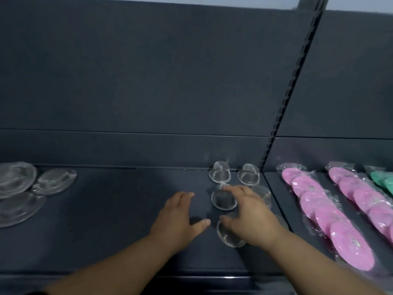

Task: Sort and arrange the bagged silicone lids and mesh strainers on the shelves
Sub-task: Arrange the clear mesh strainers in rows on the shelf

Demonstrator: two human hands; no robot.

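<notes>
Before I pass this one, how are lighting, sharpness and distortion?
Head view: dim, with a brighter patch on the shelf around the mesh strainers. Head view: the slotted upright leans, likely wide-angle distortion. Head view: the left hand, right hand and pink bagged lids look soft; the clear lids show faint glare.

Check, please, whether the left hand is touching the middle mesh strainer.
Apart. The head view shows a strip of dark shelf between the left hand and the middle mesh strainer.

No legible text or labels.
</notes>
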